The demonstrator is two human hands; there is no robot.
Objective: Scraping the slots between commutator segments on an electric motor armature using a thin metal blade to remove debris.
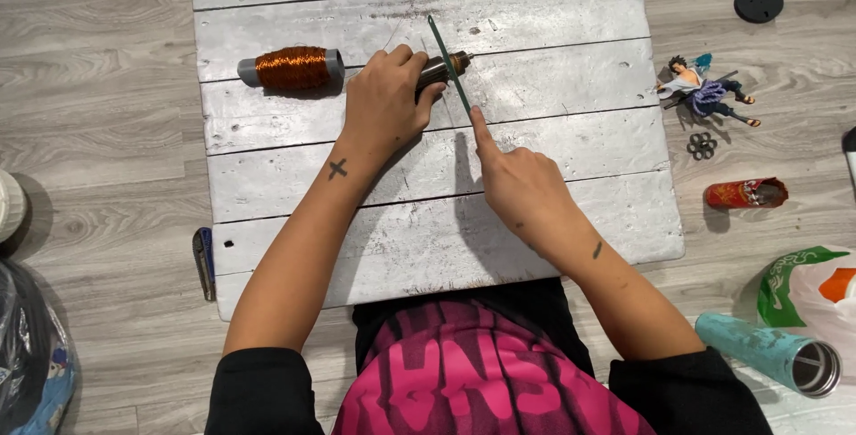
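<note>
A square board of white-painted planks (553,221) lies on a grey wood-look floor (98,87), its paint scuffed and its plank seams running left to right. The person sits at the near edge, dark sleeves and a pink-and-black top at the bottom of the view.

The left hand (383,101) is closed around a small dark cylindrical part (443,68) with a brassy tip, pressing it against the board near the middle of the second plank. The right hand (522,185) holds a thin green strip (448,62) — pinched at its near end, index finger stretched along it — and the strip lies slanted across the tip of the cylinder. Just left of the left hand, a spool of copper wire (292,68) with grey ends lies on its side on the board.

Off the board, a small figurine (704,89) lies to the right, with a black disc (758,3) beyond it, a red crumpled can (744,192) nearer, and a teal metal bottle (771,353) on its side by a white and green bag (816,288). A folded knife (204,261) rests at the board's left edge — dark bags fill the lower left corner.
</note>
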